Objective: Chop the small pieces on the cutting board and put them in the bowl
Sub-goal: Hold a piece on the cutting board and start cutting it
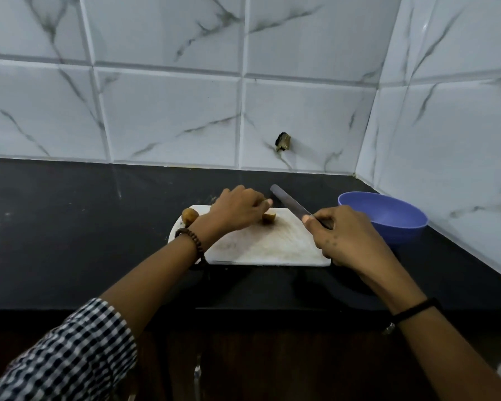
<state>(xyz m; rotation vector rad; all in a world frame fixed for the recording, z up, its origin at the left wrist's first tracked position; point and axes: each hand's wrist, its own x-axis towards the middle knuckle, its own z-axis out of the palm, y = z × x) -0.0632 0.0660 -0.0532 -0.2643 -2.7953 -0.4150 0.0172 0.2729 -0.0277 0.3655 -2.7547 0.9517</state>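
Observation:
A white cutting board [261,247] lies on the black counter. On its far side my left hand [237,211] curls over a small brown piece [269,217], its fingertips on the piece. A second brown piece [189,216] sits at the board's far left corner, behind my left wrist. My right hand [342,235] grips the handle of a knife [291,202]; the blade points up and away to the left, raised above the board's right side. A blue bowl [388,217] stands just right of the board, behind my right hand; nothing shows inside it.
The black counter [70,227] runs wide to the left of the board. White marble-tiled walls [171,111] close off the back and the right side, close behind the bowl. A small dark fitting [283,141] sticks out of the back wall.

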